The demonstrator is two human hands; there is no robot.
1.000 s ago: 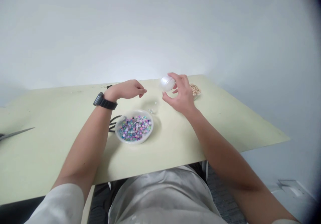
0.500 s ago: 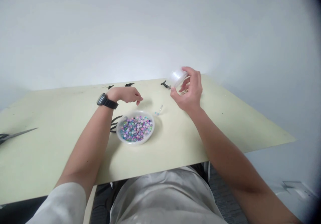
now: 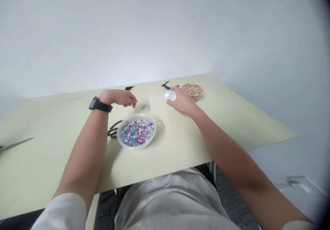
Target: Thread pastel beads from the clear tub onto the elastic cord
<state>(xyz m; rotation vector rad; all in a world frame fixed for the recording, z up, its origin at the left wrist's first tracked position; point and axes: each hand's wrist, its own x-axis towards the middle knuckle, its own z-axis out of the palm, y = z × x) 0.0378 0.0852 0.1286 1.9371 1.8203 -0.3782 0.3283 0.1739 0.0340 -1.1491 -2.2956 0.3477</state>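
Note:
My right hand (image 3: 182,99) is closed round a spool of clear cord (image 3: 170,96), low over the table at the near left side of the bowl of tan pieces. To the left, my left hand (image 3: 125,98) has its thumb and fingers pinched together; whatever they hold is too fine to make out. A few small blue and pale beads (image 3: 145,107) show just right of its fingertips; whether they hang on cord or lie on the table I cannot tell. Nearer me stands a white bowl (image 3: 136,146) filled with mixed pink, purple, blue and white beads (image 3: 139,132).
A clear bowl of tan pieces (image 3: 193,89) stands beyond my right hand. Black pliers (image 3: 166,85) lie at the back, another black tool (image 3: 129,88) behind my left hand. Black handles (image 3: 113,130) stick out beside the bead bowl. Scissors (image 3: 17,144) lie far left.
My right hand has lowered the spool and moved it left, uncovering the bowl of tan pieces. My left hand and the few small beads appear further left; the view has also shifted slightly.

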